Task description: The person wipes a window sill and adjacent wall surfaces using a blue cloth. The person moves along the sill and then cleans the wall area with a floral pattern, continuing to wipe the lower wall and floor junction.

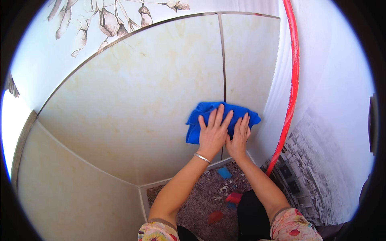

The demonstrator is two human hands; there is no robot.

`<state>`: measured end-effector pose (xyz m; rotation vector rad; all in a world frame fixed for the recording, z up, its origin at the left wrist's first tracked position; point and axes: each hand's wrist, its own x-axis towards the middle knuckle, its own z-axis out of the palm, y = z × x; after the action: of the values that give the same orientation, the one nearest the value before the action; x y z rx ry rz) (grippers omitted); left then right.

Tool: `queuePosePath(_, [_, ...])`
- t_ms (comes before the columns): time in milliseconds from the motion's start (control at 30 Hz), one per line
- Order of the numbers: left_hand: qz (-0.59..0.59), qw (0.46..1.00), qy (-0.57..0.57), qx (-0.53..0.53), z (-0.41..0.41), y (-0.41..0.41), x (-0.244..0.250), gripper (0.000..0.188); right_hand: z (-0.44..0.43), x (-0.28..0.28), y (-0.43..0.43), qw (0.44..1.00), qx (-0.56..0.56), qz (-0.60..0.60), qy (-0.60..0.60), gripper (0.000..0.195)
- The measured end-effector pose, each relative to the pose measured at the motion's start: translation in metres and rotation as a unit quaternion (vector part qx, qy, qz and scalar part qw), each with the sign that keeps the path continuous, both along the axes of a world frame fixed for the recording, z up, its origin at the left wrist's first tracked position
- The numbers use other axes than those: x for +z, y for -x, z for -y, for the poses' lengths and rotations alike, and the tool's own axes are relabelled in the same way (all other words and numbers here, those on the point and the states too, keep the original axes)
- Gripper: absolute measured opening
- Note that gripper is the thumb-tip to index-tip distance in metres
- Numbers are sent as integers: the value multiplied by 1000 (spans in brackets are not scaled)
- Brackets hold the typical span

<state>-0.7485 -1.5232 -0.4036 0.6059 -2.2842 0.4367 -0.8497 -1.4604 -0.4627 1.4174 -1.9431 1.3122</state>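
Note:
A blue cloth (194, 128) is pressed flat against a cream, marbled wall panel (135, 99). It lies across the lower part of a dark metal seam strip (222, 60). My left hand (213, 131) rests on the middle of the cloth with its fingers spread, holding it to the panel. A silver bangle (202, 158) circles that wrist. Close beside it, my right hand (239, 135) presses the cloth's right part, fingers nearer together. Both palms face the wall, so the cloth beneath them is hidden.
A long red strip (292, 90) bearing writing runs down at the right. Below, scraps and a blue piece (224, 173) lie on a speckled, carpet-like floor (196, 198). A second marbled panel (78, 174) meets the first at the left corner. Floral wall covering (110, 22) sits above.

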Motion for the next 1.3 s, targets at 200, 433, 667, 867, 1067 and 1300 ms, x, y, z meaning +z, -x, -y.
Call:
queuePosePath(200, [-143, 983, 42, 109, 22, -77, 33, 71, 28, 78, -46, 981, 105, -147, 75, 63])
queuePosePath(433, [-89, 986, 4, 142, 29, -148, -66, 70, 33, 12, -75, 947, 197, -253, -33, 61])
queuePosePath(667, [-119, 973, 107, 168, 63, -219, 72, 82, 74, 131, -143, 932, 217, -268, 114, 63])
queuePosePath(867, [-186, 945, 135, 231, 72, -310, 117, 81, 114, 188, -242, 892, 257, -297, 224, 43])
queuePosePath(1067, [-263, 915, 109, 287, 60, -323, 36, 53, 121, 143, -266, 832, 410, -339, 155, 40])
queuePosePath(1300, [-141, 897, 208, 364, -33, -348, 134, 41, 95, 175, -313, 814, 516, -78, 256, 46])
